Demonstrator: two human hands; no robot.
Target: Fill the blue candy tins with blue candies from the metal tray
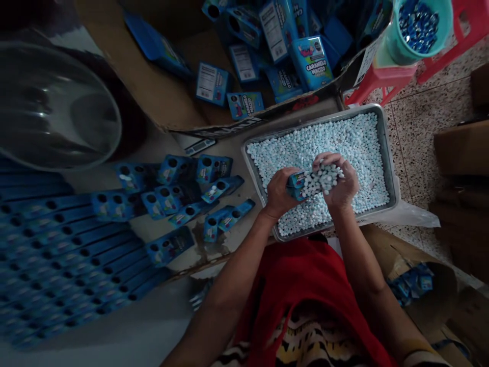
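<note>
Over a metal tray filled with small pale blue and white candies, both my hands are close together. My left hand is wrapped round small blue boxes, their ends toward my right hand. Cupped beside them, my right hand holds a heap of the candies against the box ends. To the left on the table stand several blue boxes with round dark holes on top; a few show white candies at the opening.
A cardboard carton of blue boxes lies beyond the tray. Rows of blue boxes and a large clear container are at left. A teal bucket stands on a red stool at upper right.
</note>
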